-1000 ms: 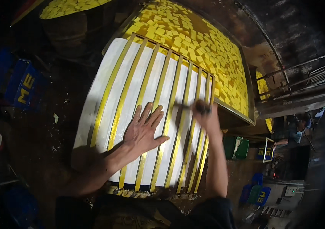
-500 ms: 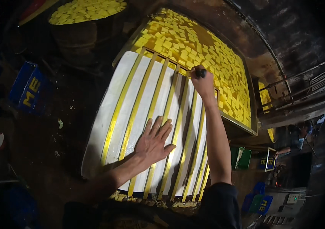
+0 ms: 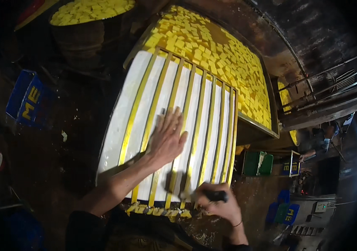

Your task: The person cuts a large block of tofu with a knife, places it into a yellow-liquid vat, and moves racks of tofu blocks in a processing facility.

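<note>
A broad white slab (image 3: 124,108), smooth and wet like bean curd, lies tilted in front of me. Over it rests a frame of long yellow slats (image 3: 148,111) with narrow gaps between them. My left hand (image 3: 168,140) presses flat on the slats around the middle, fingers stretched out. At the near right end of the slab, my right hand (image 3: 224,207) is closed round the black handle of a knife (image 3: 216,196). Its blade is blurred, pointing left toward the slats' near ends. Yellow trimmings (image 3: 161,212) lie along the slab's near edge.
Beyond the slab stands a large vat (image 3: 275,133) of floating yellow cubes. A barrel (image 3: 78,42) heaped with yellow pieces is at the far left. Crates in blue (image 3: 23,98) and green (image 3: 251,163) stand on the floor. Another person's hand (image 3: 308,155) shows at the right.
My right hand has drawn the knife from the slab's far edge down to its near end. My left hand stays on the slats; the view has shifted slightly.
</note>
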### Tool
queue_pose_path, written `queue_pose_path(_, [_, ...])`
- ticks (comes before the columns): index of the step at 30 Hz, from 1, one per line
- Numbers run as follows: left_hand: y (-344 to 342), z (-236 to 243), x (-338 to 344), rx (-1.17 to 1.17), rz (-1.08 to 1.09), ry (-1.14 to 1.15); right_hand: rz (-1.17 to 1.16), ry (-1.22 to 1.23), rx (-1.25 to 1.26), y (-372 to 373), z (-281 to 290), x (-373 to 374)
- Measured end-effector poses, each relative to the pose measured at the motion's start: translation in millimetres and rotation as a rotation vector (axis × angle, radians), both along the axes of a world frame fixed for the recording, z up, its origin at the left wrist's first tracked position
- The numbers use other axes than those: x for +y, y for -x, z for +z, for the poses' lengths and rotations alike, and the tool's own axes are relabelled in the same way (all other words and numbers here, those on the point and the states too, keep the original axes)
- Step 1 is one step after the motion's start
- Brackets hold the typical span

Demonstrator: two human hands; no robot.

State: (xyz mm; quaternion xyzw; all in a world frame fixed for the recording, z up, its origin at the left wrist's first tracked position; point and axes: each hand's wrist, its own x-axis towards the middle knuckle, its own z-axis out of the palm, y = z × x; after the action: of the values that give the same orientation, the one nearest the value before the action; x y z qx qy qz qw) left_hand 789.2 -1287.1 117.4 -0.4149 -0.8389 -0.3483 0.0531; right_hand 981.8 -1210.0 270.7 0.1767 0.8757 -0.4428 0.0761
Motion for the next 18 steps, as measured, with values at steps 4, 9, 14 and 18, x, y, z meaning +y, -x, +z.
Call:
queue_pose_path(4, [76,10,-65,0.145,0.21,0.165,-0.035,-0.362,0.608,135,-12,62])
queue_pose_path(9, [100,-4,-80,0.054,0.087,0.188,-0.091,-0.714,0.668,305,-54,152])
queue_pose_path(14, [102,-14,-87,0.077,0.146,0.238,0.065,-0.65,0.54,270,-77,130])
queue_pose_path(18, [112,-19,-96,0.093,0.165,0.267,0.033,-0.22,0.204,85,-68,12])
